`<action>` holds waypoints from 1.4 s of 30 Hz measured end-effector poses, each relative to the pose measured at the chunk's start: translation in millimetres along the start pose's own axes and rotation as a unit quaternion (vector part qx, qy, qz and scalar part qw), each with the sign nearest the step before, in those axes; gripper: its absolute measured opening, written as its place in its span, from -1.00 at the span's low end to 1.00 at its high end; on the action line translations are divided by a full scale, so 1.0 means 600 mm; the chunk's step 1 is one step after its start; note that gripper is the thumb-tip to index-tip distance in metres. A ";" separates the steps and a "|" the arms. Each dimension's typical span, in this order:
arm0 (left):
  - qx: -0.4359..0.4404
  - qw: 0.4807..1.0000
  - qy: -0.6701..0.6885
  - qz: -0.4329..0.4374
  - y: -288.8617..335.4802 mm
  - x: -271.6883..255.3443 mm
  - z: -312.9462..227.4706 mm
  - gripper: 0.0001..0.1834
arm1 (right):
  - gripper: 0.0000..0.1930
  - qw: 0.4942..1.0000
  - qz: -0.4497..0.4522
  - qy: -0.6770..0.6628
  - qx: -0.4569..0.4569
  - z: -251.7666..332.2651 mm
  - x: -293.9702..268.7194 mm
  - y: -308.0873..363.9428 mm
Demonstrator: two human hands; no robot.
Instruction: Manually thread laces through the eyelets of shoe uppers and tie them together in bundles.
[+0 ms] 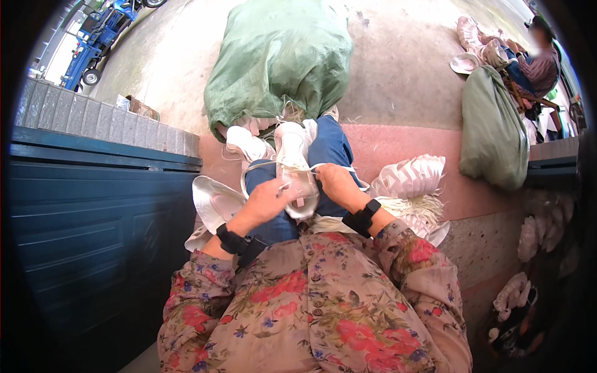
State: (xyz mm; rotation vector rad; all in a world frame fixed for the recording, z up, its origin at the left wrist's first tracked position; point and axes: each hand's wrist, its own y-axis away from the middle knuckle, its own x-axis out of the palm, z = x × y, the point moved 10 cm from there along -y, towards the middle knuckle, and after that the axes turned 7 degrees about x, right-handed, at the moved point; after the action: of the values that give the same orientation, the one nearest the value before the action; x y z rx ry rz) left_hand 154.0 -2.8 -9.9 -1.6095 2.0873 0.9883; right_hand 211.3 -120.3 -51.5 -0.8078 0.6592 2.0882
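Note:
A white shoe [290, 144] with a pale pinkish mesh part lies lengthwise between my thighs, its toe pointing away from me. A long white shoelace [273, 163] loops across it and over both knees. My right hand [341, 184] is closed at the shoe's right side, pinching the lace. Low over the shoe's left side, my left hand [268, 200] has its fingers bent together at the opening; what they hold is too small to make out. Another white shoe [245, 144] rests beyond my left knee, by the bag.
A big green sack [280, 56] stands just ahead. White shoe parts [214, 202] lie at my left, and stacked shoe uppers [410, 177] with a bundle of laces [413, 208] at my right. Farther right are another green sack [494, 130] and a seated person [540, 68]. A blue door [93, 230] borders the left.

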 end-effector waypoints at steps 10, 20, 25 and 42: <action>-0.098 0.955 0.260 -0.099 0.001 0.007 0.119 -0.75 | -0.78 0.996 -0.059 -0.035 0.064 -0.005 -0.026 -0.003; -0.113 0.948 0.270 -0.124 0.005 0.000 0.134 -0.81 | -0.77 0.967 0.093 -0.182 0.150 -0.026 0.033 -0.028; -0.027 0.984 0.090 -0.150 -0.013 -0.029 0.090 -0.83 | -0.85 0.997 -0.055 0.045 0.029 0.026 -0.018 -0.011; 0.105 0.929 -0.280 -0.217 -0.019 -0.051 -0.010 -0.88 | -0.79 0.991 -0.120 0.054 0.014 0.023 -0.023 0.005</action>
State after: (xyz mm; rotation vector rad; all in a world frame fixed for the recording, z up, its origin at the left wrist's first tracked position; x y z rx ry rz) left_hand 175.2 13.7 9.7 -1.3820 1.3312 0.8940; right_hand 211.4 -119.3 -31.7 -0.9425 0.6145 1.8250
